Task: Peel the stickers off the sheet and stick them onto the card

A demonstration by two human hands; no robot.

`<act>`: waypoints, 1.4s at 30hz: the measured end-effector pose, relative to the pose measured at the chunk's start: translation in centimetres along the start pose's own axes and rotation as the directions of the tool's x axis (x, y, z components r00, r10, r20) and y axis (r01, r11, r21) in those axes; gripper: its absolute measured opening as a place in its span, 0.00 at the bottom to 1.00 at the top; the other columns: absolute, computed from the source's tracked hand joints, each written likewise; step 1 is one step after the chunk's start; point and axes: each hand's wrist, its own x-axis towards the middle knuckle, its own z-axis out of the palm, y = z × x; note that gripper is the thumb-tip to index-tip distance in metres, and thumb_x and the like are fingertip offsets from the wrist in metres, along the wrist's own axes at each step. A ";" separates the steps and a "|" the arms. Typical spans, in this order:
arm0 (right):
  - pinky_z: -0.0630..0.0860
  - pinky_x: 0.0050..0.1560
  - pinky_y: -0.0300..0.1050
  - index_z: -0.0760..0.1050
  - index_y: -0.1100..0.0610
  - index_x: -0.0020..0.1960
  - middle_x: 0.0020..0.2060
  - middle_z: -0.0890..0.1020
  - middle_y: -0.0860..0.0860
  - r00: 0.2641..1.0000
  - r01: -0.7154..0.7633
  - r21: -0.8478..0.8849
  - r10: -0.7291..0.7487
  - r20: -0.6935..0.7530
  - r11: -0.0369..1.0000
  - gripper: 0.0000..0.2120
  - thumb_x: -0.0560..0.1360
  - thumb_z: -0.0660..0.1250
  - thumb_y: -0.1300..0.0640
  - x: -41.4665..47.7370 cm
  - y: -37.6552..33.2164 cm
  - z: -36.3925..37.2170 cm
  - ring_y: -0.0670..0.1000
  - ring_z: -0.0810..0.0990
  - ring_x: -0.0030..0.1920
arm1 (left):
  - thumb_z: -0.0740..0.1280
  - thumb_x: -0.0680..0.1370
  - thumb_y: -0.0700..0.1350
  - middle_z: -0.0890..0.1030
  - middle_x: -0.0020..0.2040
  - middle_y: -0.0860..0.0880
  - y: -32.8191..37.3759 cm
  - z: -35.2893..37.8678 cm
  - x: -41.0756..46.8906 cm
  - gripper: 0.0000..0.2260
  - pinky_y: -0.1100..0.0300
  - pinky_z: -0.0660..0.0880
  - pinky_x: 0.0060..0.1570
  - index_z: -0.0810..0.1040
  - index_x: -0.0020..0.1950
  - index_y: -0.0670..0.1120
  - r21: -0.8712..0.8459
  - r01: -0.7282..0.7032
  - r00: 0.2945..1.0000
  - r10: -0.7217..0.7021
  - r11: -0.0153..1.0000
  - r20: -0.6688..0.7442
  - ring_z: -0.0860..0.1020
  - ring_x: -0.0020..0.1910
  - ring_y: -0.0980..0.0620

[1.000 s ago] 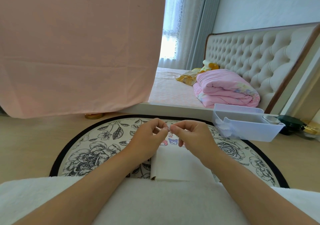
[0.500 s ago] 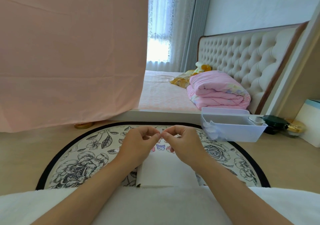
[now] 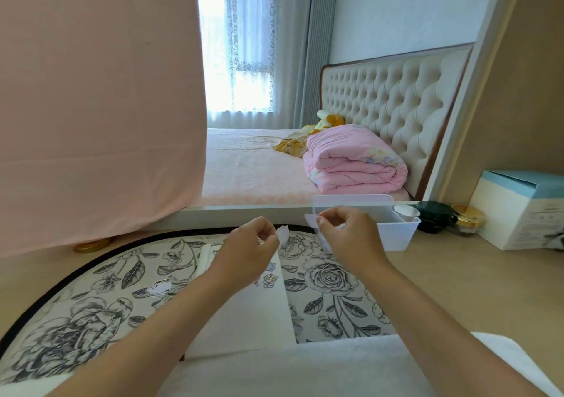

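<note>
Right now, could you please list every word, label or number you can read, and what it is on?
No text is legible.
Blue and white box: faint print on its side, too small and blurred to read.
Stickers on the card: small cartoon figures, no lettering readable.
Sticker in the left hand, sheet in the right hand: no print visible.

No lettering can be read. The white-and-blue box (image 3: 518, 213) carries faint grey print on its side (too small and blurred to make out); the card (image 3: 253, 311) shows only cartoon stickers (image 3: 270, 280).
</note>
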 end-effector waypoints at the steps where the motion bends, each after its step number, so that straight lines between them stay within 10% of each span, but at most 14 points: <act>1: 0.78 0.40 0.44 0.81 0.48 0.42 0.36 0.83 0.42 0.999 0.000 -0.039 -0.001 -0.037 0.999 0.05 0.77 0.70 0.51 0.7 0.4 -0.6 0.45 0.81 0.38 | 0.63 0.79 0.43 0.76 0.33 0.57 0.1 0.4 0.3 0.06 0.62 0.72 0.24 0.76 0.42 0.51 -0.003 0.007 1.000 -0.007 1.000 0.009 0.70 0.25 0.56; 11: 0.75 0.45 0.43 0.84 0.50 0.55 0.49 0.87 0.48 0.995 0.062 -0.459 -0.088 -0.036 0.887 0.09 0.78 0.68 0.54 4.7 2.0 -1.7 0.53 0.84 0.51 | 0.64 0.78 0.44 0.80 0.32 0.54 -1.1 1.4 0.9 0.07 0.58 0.73 0.27 0.77 0.40 0.52 0.008 0.086 0.995 -0.086 0.996 0.045 0.73 0.26 0.56; 22: 0.74 0.44 0.35 0.81 0.42 0.48 0.47 0.80 0.38 0.856 0.472 -0.206 -0.390 0.339 0.857 0.08 0.70 0.76 0.46 -2.1 -4.6 4.0 0.36 0.75 0.38 | 0.64 0.78 0.39 0.83 0.37 0.49 -1.8 -2.6 -1.5 0.06 0.65 0.70 0.28 0.79 0.42 0.44 -0.190 0.196 0.980 -0.200 0.962 0.001 0.78 0.31 0.54; 37: 0.71 0.29 0.37 0.78 0.44 0.44 0.42 0.80 0.40 0.752 0.657 -0.216 -0.647 0.126 0.722 0.11 0.72 0.68 0.37 -6.1 -8.3 10.4 0.42 0.74 0.29 | 0.66 0.78 0.41 0.84 0.48 0.42 -5.8 -8.8 -5.8 0.06 0.59 0.71 0.36 0.80 0.42 0.43 -0.344 0.318 0.942 -0.336 0.883 0.008 0.79 0.38 0.53; 42: 0.72 0.26 0.40 0.83 0.46 0.42 0.39 0.80 0.43 0.632 0.761 -0.255 -0.771 0.084 0.596 0.03 0.74 0.71 0.48 -6.1 -7.9 11.3 0.45 0.75 0.28 | 0.64 0.80 0.42 0.84 0.47 0.47 -6.4 -9.1 -6.5 0.07 0.62 0.72 0.33 0.81 0.49 0.41 -0.403 0.325 0.942 -0.332 0.855 0.056 0.79 0.37 0.54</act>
